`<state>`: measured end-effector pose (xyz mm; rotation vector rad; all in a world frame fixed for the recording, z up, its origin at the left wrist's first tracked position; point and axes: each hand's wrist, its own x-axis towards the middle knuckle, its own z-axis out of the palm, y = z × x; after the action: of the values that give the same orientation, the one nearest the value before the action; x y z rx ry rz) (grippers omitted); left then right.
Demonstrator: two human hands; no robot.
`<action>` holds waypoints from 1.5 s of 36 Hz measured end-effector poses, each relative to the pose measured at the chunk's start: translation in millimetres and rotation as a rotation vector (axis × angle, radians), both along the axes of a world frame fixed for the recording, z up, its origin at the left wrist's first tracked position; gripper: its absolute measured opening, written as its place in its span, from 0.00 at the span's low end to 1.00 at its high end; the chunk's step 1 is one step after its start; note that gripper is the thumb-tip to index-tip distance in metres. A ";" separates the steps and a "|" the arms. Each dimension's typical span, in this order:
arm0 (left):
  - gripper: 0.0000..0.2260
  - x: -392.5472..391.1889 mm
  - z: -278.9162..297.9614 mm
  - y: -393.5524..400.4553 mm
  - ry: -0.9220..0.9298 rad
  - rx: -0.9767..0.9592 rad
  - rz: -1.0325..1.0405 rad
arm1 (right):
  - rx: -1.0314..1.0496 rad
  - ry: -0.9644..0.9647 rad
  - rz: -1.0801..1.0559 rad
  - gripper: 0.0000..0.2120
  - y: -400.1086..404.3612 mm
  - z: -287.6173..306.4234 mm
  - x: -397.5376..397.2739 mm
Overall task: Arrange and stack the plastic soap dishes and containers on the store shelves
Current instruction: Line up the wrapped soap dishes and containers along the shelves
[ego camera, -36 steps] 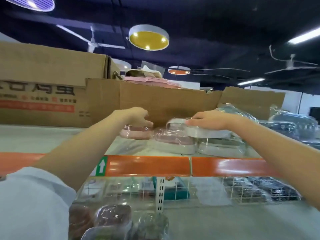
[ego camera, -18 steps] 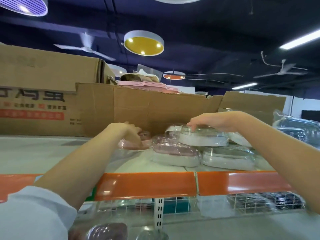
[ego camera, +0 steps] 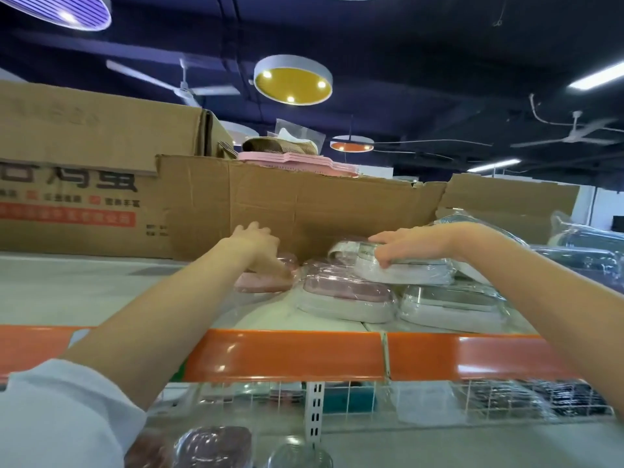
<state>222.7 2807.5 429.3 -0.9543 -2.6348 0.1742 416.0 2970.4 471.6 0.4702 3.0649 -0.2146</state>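
- Head view: the left hand (ego camera: 258, 246) rests on a pink soap dish (ego camera: 261, 282) at the back of the top shelf (ego camera: 101, 292); its fingers (ego camera: 270, 266) curl over the lid.
- The right hand (ego camera: 415, 241) grips a wrapped white soap dish (ego camera: 405, 270), fingers (ego camera: 385, 256) curled around its near edge, stacked on two wrapped dishes (ego camera: 351, 298).
- Cardboard boxes (ego camera: 297, 204) stand just behind.
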 end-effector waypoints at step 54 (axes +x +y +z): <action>0.47 222.6 -40.1 -50.4 0.528 0.454 -0.425 | 0.603 0.678 -0.001 0.48 -12.0 -87.7 175.4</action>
<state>445.3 2757.1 389.2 -1.0909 -1.8353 -0.2362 591.3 2958.4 383.9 0.4905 3.7604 0.7251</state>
